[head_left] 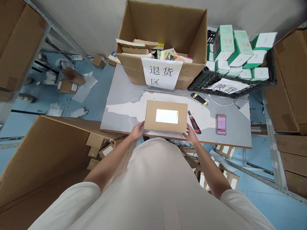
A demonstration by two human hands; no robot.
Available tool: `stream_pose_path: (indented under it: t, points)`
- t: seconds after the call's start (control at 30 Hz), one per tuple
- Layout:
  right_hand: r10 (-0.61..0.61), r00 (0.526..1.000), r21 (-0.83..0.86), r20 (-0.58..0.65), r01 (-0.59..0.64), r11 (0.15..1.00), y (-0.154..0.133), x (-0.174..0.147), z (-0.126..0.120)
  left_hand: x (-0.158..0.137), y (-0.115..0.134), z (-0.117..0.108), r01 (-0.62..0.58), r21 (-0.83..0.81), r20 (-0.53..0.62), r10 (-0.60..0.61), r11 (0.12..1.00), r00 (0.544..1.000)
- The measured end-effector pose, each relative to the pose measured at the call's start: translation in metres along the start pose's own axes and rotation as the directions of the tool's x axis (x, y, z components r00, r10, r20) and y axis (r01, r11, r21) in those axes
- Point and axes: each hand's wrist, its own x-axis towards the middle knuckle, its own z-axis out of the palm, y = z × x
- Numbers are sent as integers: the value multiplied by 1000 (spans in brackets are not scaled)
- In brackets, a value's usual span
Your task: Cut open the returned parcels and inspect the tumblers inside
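Observation:
A closed brown cardboard box [165, 127] with a white label [167, 116] on top lies near the front edge of the table. My left hand [137, 131] grips its lower left corner, and my right hand [191, 134] holds the lower right one. The fingertips at the box sides are partly hidden. Just right of the box, close to my right hand, is a red and black utility knife [194, 123]. Farther back lies a yellow and black utility knife [199, 99].
Behind stands a large open carton [133, 72] of books with a paper sign. A black crate [249, 87] of green and white boxes is beside it. A blurred pink item [221, 124] lies at the right. A big open carton [59, 150] stands on my left.

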Motion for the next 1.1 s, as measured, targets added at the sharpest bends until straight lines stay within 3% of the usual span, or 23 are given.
stream_pose_path:
  t: [0.1,0.23,0.33,0.5,0.6,0.7,0.8,0.9,1.0,1.1]
  points:
    - [2,1000,18,9,-2,1000,-1,-9,19,-10,-7,15,-20,-44,53,22,999,998]
    - [25,1000,93,-14,-23,995,-14,-14,31,-14,-2,24,-2,-85,-7,2,996,1000]
    - [-23,999,45,-22,24,999,-30,-17,19,-15,16,17,-48,30,-63,50,998,997]
    - [-179,982,-312,-56,153,938,-69,-3,-12,-4,66,8,-109,320,-200,180,941,963]
    - [-169,983,-415,-67,127,901,-91,21,-18,13,90,13,-50,408,-277,176,912,945]
    - [-104,994,-406,-41,78,910,-99,44,-21,30,103,18,20,453,-320,141,891,937]
    - [-25,999,-313,33,34,949,-87,54,-31,39,108,18,66,487,-329,113,871,938]
    - [78,995,-356,-61,-95,930,-60,52,-43,41,110,16,85,501,-323,95,861,942]
    - [187,966,-608,-179,-258,751,-29,47,-47,41,112,16,112,499,-331,69,859,941]
    - [273,951,-724,-144,-289,626,-6,48,-47,39,110,15,124,481,-321,43,868,946]
